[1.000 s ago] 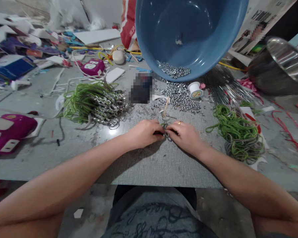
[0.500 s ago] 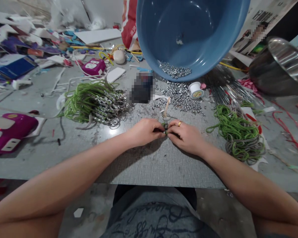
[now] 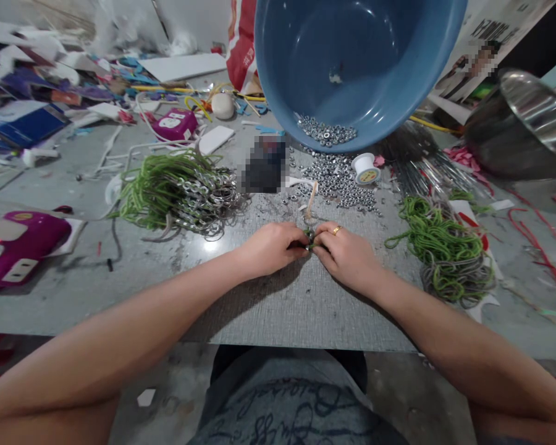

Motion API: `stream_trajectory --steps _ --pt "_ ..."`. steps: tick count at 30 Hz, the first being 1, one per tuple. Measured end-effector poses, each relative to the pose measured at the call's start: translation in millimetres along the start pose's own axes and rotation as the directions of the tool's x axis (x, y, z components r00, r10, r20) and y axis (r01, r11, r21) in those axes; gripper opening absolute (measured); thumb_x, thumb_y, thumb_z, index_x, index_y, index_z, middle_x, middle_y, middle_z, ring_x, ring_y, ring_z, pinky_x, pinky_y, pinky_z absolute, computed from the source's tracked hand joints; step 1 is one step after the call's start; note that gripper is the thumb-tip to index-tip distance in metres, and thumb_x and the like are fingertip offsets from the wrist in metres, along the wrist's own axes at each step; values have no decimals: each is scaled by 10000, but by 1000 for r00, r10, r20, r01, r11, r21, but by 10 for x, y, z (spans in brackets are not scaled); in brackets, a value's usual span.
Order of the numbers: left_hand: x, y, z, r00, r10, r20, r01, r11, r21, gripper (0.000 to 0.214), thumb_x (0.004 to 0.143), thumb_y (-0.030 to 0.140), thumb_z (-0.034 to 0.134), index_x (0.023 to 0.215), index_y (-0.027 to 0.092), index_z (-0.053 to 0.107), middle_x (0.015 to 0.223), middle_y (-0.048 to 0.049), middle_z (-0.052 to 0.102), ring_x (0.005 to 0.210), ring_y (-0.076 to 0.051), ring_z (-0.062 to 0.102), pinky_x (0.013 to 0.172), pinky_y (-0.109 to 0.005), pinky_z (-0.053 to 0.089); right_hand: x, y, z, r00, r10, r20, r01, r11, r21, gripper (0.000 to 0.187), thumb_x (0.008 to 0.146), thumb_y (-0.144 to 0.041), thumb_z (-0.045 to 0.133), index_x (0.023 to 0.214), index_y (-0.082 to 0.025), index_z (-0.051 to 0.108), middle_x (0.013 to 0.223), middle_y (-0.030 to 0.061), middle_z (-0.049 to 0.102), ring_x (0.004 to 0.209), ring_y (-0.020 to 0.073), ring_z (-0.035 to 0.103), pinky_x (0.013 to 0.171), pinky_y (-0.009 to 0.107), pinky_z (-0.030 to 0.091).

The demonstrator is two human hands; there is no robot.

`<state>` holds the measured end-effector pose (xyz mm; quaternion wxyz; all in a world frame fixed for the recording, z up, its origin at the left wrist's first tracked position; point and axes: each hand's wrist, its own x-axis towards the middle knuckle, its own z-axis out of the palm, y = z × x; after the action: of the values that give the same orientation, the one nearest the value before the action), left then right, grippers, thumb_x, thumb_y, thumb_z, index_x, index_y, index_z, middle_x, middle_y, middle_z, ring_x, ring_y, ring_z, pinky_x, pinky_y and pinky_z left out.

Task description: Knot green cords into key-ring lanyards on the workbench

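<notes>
My left hand point(image 3: 278, 246) and my right hand point(image 3: 345, 253) meet fingertip to fingertip low over the table. Both are closed in a pinch on a small piece of green cord point(image 3: 309, 240) with shiny metal on it; most of it is hidden by the fingers. A ring is on my right hand. Just beyond the fingertips lies a thin tan stick point(image 3: 311, 201). Metal nuts point(image 3: 338, 179) are scattered farther back. Left of my left hand lies a bundle of green cords with metal nuts and rings point(image 3: 180, 194). To the right is a pile of green and grey cords point(image 3: 445, 247).
A tilted blue basin point(image 3: 352, 68) holds more nuts at its lower rim. Near it stand a white spool point(image 3: 366, 169) and a steel bowl point(image 3: 519, 130). A purple device point(image 3: 23, 247) lies at left, scraps point(image 3: 50, 68) behind. The grey table's front edge point(image 3: 306, 345) is close to my body.
The fingers of both hands have shifted slightly around the green cord, and the right fingertips sit a little differently. Everything else on the table stays in place.
</notes>
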<state>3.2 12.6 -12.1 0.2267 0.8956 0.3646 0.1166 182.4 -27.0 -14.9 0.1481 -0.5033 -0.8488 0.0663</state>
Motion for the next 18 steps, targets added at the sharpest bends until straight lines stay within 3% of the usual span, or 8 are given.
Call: stream_trajectory --steps 4,11,18 --pt "-3 8 -4 1000 -6 6 6 1000 12 123 771 203 599 863 170 674 748 -9 624 681 -123 580 618 -225 417 24 65 -55 999 24 33 -26 998 61 135 825 -279 539 853 -158 593 928 84 610 821 208 557 706 331 412" --pt "-19 11 -7 1000 -14 3 14 1000 14 129 781 229 587 870 176 664 762 -11 616 708 -127 582 654 -235 426 6 180 -144 992 12 123 -13 1000 9 521 717 -493 641 1102 -149 572 1163 123 579 1095 288 487 891 435 378" --pt "-24 16 -16 1000 -19 16 19 999 -30 141 770 227 576 878 170 648 784 -18 619 710 -132 570 655 -241 414 -22 196 -178 958 -43 283 66 995 -72 785 692 -575 614 1314 -136 427 1379 175 408 1259 344 358 1004 600 211"
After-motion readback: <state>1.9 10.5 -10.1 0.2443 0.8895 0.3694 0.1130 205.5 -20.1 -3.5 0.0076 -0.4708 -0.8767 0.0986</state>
